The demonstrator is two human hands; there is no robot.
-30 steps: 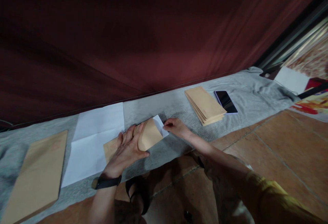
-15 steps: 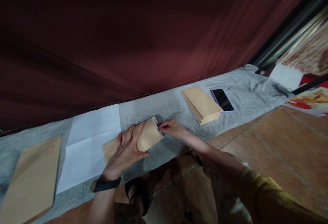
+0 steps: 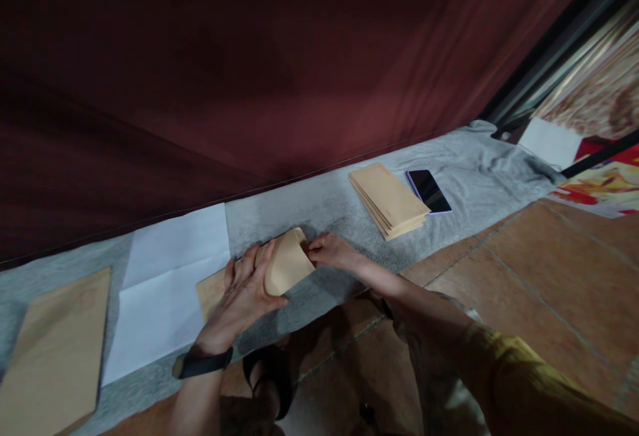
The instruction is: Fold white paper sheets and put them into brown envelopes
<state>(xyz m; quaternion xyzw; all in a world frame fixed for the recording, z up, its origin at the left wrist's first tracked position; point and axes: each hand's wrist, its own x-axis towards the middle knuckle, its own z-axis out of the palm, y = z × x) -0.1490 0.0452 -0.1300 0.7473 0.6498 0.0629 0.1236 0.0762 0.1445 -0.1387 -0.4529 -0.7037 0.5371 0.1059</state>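
My left hand (image 3: pixel 249 289), with a dark band at the wrist, grips a brown paper envelope (image 3: pixel 289 266) on the grey cloth. Its fingers lie spread across the envelope and the thumb is at the near edge, bowing the paper upward. At the envelope's open right end is my right hand (image 3: pixel 329 249), its fingers drawn together and the tips tucked into the mouth. Whatever those fingertips hold is hidden inside. Partly under the envelope and left hand lies a creased white sheet (image 3: pixel 170 289).
A large brown envelope stack (image 3: pixel 60 349) lies at the far left. Several brown envelopes (image 3: pixel 389 200) are piled to the right, against a phone (image 3: pixel 429 191). The grey cloth (image 3: pixel 479 170) runs along a dark red curtain (image 3: pixel 309 90), with floor tiles (image 3: pixel 539 276) in front.
My right hand's fingertips have gone further into the envelope's mouth. The white paper edge that stuck out there is out of sight now. My left hand keeps its hold; the view has shifted slightly.
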